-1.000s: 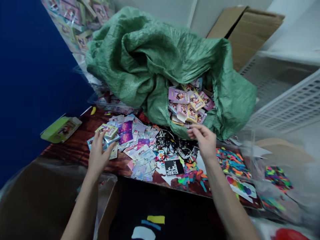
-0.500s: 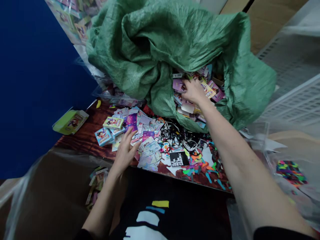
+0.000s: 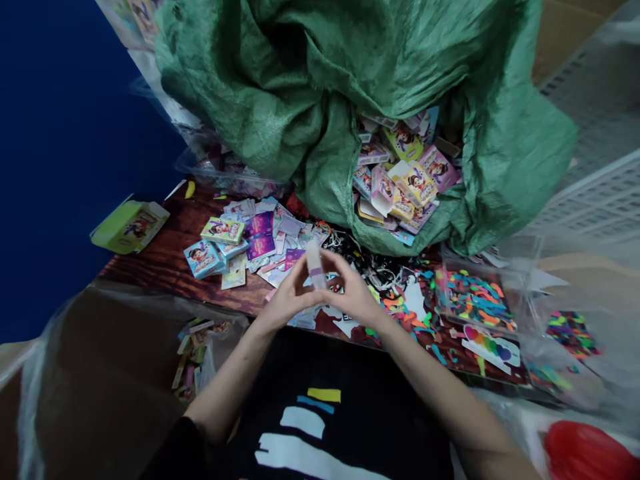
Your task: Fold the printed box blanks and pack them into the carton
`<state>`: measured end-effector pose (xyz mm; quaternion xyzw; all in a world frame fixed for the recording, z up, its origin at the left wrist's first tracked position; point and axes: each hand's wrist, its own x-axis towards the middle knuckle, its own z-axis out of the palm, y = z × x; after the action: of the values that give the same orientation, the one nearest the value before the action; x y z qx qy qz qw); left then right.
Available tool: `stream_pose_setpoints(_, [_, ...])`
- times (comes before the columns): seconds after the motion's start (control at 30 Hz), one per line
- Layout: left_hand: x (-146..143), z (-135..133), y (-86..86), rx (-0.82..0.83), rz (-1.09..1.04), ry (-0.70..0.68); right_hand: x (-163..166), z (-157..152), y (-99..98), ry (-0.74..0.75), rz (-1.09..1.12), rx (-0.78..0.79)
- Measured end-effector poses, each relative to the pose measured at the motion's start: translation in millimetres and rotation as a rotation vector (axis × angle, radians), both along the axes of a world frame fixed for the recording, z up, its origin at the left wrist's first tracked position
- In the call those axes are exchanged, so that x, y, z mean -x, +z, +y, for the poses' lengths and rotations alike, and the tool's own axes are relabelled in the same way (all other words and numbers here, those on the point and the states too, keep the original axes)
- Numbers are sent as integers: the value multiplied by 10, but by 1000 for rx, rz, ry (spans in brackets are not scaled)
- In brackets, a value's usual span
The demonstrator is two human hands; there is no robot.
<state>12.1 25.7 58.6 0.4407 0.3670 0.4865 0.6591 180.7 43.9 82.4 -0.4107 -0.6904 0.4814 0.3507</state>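
Both hands, left [image 3: 286, 299] and right [image 3: 356, 295], have fingertips pinched round one small pale-and-purple carton [image 3: 315, 265], kinda blurry, over the cluttered tabletop [image 3: 155, 270]. Loose cards [image 3: 234, 272] just left, green woven sack [image 3: 235, 100] of cartons behind.

no full word can be read for certain. the yellow-green box [image 3: 223, 230] on the table [image 3: 185, 293] carries a stylised title beside a printed figure, too small and soft to spell out; the blue box [image 3: 204, 259] just beside it bears similar blurred lettering. the purple cards [image 3: 261, 245] show pale script, likewise illegible. inside the green sack [image 3: 510, 167], the yellow box [image 3: 419, 185] and the pink box [image 3: 440, 169] have titles whose letters run together. a sliver of black card [image 3: 347, 317] shows bits of white lettering, the rest hidden. on the small pale box [image 3: 315, 265], no print is legible.
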Motion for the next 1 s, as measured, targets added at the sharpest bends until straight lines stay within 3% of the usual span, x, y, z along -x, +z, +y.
stream_pose_setpoints(0.07, [-92,-18,-70,54,-20,35,49,-141,-102,10,-29,-30])
stream_pose_setpoints(0.17, [-25,-74,-164,116,-47,45,-159,-267,-160,86,-168,-80])
stream_pose_setpoints(0.33, [279,-109,-221,161,-15,165,-681,-461,-371,65,-719,-242])
stream_pose_setpoints(0.43, [319,-91,-192,178,9,205,-828,-478,-502,38,-878,-298])
stream_pose_setpoints(0.63, [268,-85,-162,169,61,122,-1020,-220,-399,75,-671,-186])
stream_pose_setpoints(0.8, [324,-130,-151,175,133,-37,-992,-60,-271,-182,-528,-59])
stream_pose_setpoints(1.0, [191,-175,-46,42,340,-366,-473,24,-248,147,-466,73])
